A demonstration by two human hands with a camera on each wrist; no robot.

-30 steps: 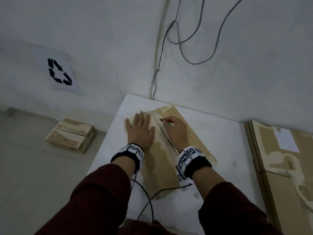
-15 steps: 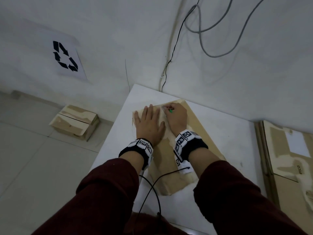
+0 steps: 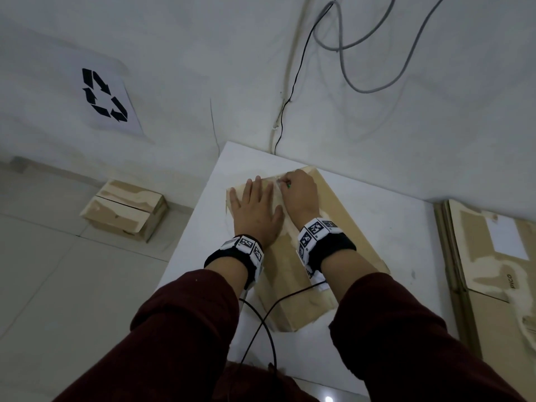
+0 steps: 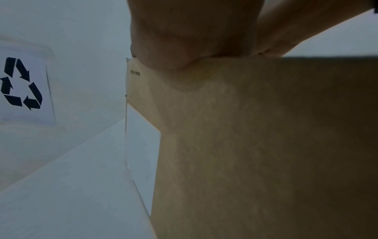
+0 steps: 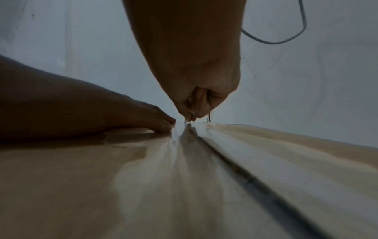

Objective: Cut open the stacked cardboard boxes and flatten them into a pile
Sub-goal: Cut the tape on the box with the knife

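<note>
A taped brown cardboard box (image 3: 342, 227) lies on the white table (image 3: 400, 216). My left hand (image 3: 255, 207) presses flat on the box top, fingers straight, left of the centre seam. My right hand (image 3: 300, 192) is curled round a small cutter with a green part (image 3: 289, 185), its tip at the far end of the taped seam (image 5: 204, 142). In the right wrist view the right hand's fingers (image 5: 196, 106) pinch the blade down onto the glossy tape, beside the left hand's fingertips (image 5: 163, 124). The left wrist view shows my palm (image 4: 184, 40) on the box's side (image 4: 255, 137).
A second closed box (image 3: 124, 210) sits on the floor to the left, under a recycling sign (image 3: 104, 97) on the wall. Flattened cardboard (image 3: 499, 271) is piled on the right. Cables (image 3: 348, 59) hang down the wall behind the table.
My right hand has slid the cutter along the seam away from me, to the box's far end. The left hand stayed pressed on the box. The head view shifted.
</note>
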